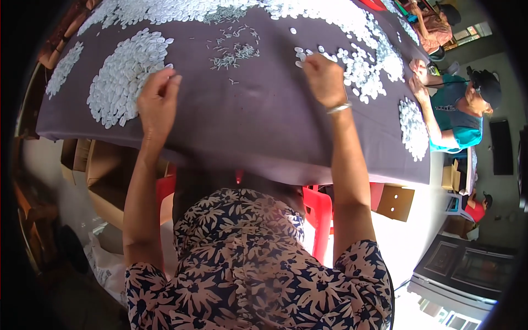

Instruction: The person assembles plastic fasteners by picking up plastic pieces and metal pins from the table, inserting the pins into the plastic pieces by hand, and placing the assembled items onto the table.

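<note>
1. Left hand (158,99): at the right edge of a big pile of white discs (124,82), fingers bent, thumb and forefinger drawn close together. A white disc shows right at my forefinger tip — I cannot tell if it is pinched or only lies behind.
2. Right hand (324,80): fingers curled inward, knuckles up, over the cloth at the near side of a few loose discs (329,56). Fingertips are mostly hidden, so I cannot tell if they pinch anything. A pale bracelet (339,108) circles that wrist.
3. Between the hands, a little farther from me: a scatter of small grey pins (236,56), some heaped, some strewn singly.
4. Beyond both hands: a long bank of white discs (148,12) along the far side. To the right of my right hand, a looser spread of discs (363,74).
5. Under it all: a dull purple tablecloth (253,121), bare between my hands and my body.
6. Well right of my right hand: a co-worker (454,107) in teal and a dark cap, both hands raised over the table's edge — a smaller disc pile (413,129) lies nearby.
7. Below my left hand, under the table: an open cardboard box (107,179).
</note>
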### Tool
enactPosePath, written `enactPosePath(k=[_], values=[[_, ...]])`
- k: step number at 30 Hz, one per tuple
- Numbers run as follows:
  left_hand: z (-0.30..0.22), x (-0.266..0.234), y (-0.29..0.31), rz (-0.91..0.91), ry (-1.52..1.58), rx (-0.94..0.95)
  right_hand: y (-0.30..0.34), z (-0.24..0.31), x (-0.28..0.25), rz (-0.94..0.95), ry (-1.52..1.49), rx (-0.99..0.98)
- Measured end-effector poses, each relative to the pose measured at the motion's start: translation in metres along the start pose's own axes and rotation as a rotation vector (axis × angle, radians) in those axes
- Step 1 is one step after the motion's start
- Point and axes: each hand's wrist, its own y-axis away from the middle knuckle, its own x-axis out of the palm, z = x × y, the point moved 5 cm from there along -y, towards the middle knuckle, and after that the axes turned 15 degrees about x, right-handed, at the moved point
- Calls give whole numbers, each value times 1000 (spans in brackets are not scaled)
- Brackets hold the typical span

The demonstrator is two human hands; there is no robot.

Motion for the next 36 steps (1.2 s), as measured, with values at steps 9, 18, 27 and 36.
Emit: enactPosePath(k=[9,18,27,36], values=[[-18,40,25,211,394,-198,1,-58,-18,122,266,246],[-18,40,26,243,357,-194,6,-28,-1,217,27,112],[-21,44,25,255,391,-167,-4,12,16,393,23,2],[-20,39,24,184,473,-151,-3,38,21,541,-365,221]])
